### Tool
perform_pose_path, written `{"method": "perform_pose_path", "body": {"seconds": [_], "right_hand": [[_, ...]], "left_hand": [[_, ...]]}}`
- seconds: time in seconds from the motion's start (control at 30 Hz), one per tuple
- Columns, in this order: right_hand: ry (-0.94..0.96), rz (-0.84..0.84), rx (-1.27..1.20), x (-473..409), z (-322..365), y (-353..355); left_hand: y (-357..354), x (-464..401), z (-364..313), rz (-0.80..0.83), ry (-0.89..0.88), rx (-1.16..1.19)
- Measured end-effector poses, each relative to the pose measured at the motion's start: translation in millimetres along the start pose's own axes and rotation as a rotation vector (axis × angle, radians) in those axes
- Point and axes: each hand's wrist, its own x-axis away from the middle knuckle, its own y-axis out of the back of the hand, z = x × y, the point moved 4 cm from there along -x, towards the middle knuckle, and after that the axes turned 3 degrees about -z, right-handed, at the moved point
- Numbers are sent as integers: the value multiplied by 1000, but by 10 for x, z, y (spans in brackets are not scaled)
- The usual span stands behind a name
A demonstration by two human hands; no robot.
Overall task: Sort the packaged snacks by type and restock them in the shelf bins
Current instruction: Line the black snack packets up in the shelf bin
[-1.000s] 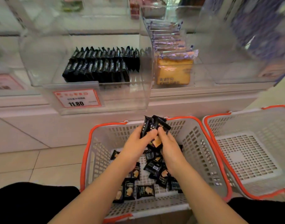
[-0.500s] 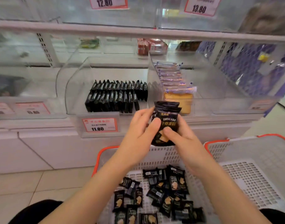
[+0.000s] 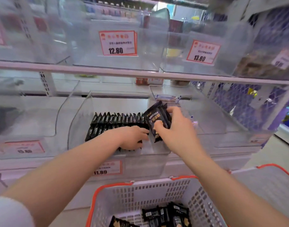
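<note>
Basically right hand (image 3: 176, 130) pinches a stack of black DRYCAKE packets (image 3: 157, 118) upright at the clear bin's (image 3: 107, 102) right end, beside the standing rows (image 3: 117, 119) that left hand (image 3: 132, 136) presses, fingers straight.

I face white metal shelving (image 3: 140, 74) with slotted uprights (image 3: 45, 83). Red-bordered price tags (image 3: 118, 43) hang along the upper tier (12.80 and 13.80 are the ones I can read). A purple wire-mesh panel (image 3: 235, 97) stands at the right, and pale floor tiles (image 3: 281, 154) lie below.
</note>
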Motion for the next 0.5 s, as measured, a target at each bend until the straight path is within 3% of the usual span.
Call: {"method": "perform_pose_path", "body": {"seconds": [0.23, 0.4, 0.5], "right_hand": [[131, 78, 473, -241, 283, -458], [190, 210, 813, -367, 199, -823], [180, 345, 889, -386, 67, -1055]], "left_hand": [[-85, -57, 231, 107, -48, -242], [-137, -51, 317, 56, -108, -196], [-136, -24, 382, 38, -124, -174]]}}
